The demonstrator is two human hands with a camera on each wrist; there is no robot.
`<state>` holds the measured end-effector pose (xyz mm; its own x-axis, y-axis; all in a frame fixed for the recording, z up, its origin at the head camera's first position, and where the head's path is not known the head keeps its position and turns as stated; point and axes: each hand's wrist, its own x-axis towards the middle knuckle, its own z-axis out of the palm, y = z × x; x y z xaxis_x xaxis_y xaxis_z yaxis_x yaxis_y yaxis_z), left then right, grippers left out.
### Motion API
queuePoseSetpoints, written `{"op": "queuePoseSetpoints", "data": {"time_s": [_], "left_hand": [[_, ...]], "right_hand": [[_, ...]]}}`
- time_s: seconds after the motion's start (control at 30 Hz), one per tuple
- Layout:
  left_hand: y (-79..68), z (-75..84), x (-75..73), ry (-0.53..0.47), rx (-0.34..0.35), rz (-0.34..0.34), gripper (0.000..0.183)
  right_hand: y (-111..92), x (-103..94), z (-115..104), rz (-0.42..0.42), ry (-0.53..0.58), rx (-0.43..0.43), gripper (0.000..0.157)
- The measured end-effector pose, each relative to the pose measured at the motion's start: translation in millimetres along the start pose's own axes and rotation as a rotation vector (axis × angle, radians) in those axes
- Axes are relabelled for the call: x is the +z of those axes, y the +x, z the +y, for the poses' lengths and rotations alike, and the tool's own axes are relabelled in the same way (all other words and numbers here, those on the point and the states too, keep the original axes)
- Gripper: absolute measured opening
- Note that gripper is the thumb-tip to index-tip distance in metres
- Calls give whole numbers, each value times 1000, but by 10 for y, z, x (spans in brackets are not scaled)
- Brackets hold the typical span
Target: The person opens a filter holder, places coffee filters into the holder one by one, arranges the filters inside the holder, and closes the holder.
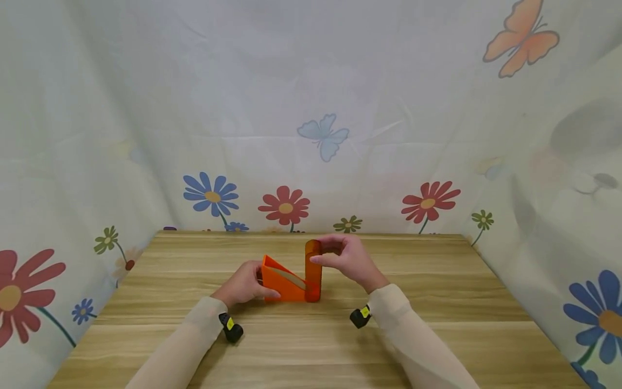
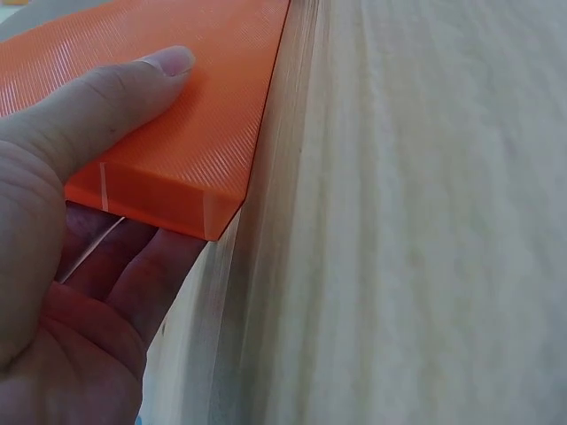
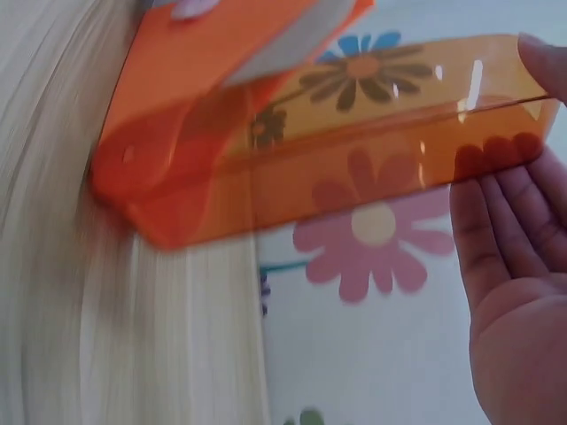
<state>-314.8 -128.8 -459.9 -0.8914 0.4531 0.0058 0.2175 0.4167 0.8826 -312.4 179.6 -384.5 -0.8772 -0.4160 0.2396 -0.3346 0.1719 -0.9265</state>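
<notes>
An orange wedge-shaped plastic case stands on the table, its slanted top uncovered. My left hand grips its left end, the thumb lying on the ribbed near side and the fingers behind. A see-through orange lid stands upright at the case's right end, joined low down. My right hand pinches the lid's upper end between thumb and fingers; in the right wrist view the fingertips show through the lid. Something flat and greyish shows inside the case opening; its kind cannot be told.
The case stands on a wood-grain table. Behind and beside the table hangs a pale cloth printed with flowers and butterflies. A small black camera is strapped at each wrist, beside the light sleeves.
</notes>
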Motion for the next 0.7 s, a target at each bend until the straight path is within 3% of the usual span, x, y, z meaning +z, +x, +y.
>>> {"op": "queuePoseSetpoints", "data": {"time_s": [0.2,0.7], "left_hand": [[10,18,8,-3,9,-6,51],[7,16,23,14,43,-9,47]], "right_hand": [[126,205,-82,-29,-41,-34,41],[317,545,-47,-59,-134,-44,40]]}}
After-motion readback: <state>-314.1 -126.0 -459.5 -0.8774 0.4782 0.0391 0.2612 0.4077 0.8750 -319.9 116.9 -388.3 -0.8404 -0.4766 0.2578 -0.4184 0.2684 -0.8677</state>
